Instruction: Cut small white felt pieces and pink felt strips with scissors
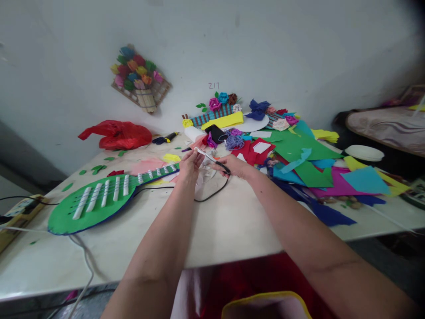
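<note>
My left hand (190, 165) and my right hand (236, 166) meet over the middle of the white table (206, 230). The right hand is closed round the dark handle of a thin tool with a metal tip (212, 158) and a black cord (212, 192) trailing from it. The tip points left to my left hand, whose fingers are pinched on a small whitish piece that I cannot make out. Just left of the hands lies a green guitar-shaped craft (96, 201) with white strips glued across it.
Coloured paper sheets (308, 164) cover the table's right side. A red plastic bag (116, 134) lies at the back left, paper flowers (226, 104) along the wall, a white plate (364, 153) at the right. A power strip (20, 209) sits far left.
</note>
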`<state>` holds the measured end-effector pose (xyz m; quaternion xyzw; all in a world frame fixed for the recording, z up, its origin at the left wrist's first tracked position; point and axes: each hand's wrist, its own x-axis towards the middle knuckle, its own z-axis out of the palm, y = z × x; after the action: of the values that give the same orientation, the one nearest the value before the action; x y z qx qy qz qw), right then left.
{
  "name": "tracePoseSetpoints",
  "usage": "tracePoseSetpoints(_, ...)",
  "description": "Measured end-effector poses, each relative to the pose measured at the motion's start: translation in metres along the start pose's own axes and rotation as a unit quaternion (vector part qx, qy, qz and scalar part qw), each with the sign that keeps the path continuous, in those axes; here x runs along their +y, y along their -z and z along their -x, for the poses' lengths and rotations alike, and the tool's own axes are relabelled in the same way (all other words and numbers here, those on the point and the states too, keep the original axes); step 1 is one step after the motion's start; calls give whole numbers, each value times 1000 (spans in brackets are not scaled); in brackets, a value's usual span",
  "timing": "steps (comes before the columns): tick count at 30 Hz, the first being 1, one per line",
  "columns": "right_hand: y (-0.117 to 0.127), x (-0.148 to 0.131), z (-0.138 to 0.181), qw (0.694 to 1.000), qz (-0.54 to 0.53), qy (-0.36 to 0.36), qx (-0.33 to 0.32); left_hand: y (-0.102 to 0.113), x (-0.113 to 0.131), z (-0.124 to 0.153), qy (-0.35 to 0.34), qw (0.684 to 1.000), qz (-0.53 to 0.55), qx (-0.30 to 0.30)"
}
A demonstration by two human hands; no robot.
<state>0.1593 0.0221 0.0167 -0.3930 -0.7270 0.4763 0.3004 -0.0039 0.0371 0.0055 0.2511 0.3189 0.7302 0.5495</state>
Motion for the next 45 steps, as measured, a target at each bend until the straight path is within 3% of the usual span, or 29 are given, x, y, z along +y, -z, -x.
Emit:
tracePoseSetpoints(18,0,9,-8,1000,-2,9,15,-5,3,3,19,999,15,48)
tracePoseSetpoints(30,-1,2,-2,989,139,33,43,-4,1,2,4,999,23,47)
tracePoseSetpoints(39,-1,-12,5,927,352,32,127,1,0,0,14,998,37,42)
tracePoseSetpoints(45,-1,-11,4,925,357,30,130,2,-3,-3,16,998,52,39)
